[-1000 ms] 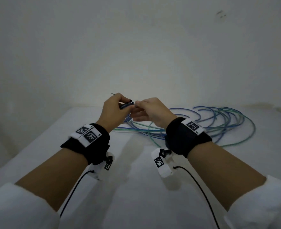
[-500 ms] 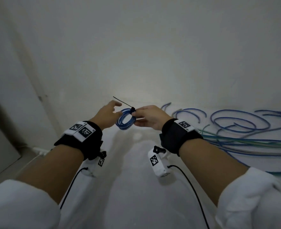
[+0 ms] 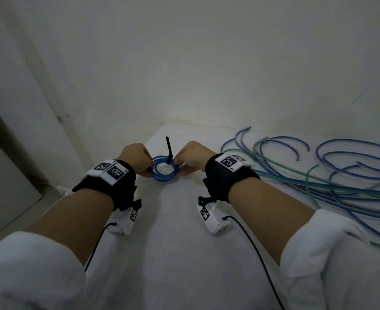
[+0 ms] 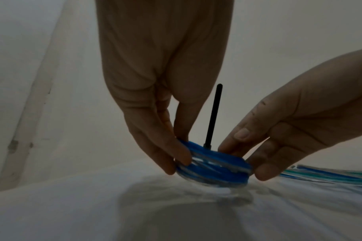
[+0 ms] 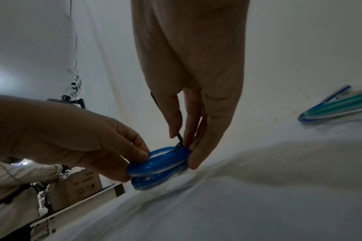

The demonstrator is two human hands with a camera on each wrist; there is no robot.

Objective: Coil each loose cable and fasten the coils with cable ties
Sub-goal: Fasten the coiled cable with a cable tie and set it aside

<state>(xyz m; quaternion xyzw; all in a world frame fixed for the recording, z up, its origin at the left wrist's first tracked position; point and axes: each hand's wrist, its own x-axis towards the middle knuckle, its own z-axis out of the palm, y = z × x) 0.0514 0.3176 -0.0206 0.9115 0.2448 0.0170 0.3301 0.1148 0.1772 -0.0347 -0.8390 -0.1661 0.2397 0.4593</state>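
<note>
A small round coil (image 3: pixel 164 170) of glossy blue cable sits low over the white cloth-covered table (image 3: pixel 173 253), near its far left corner. The left hand (image 3: pixel 135 159) pinches the coil's left rim; the right hand (image 3: pixel 193 158) pinches its right rim. A thin black cable tie (image 3: pixel 169 151) binds the far side, its stiff tail upright. Loose blue and green cables (image 3: pixel 319 175) sprawl in smooth curves on the right.
</note>
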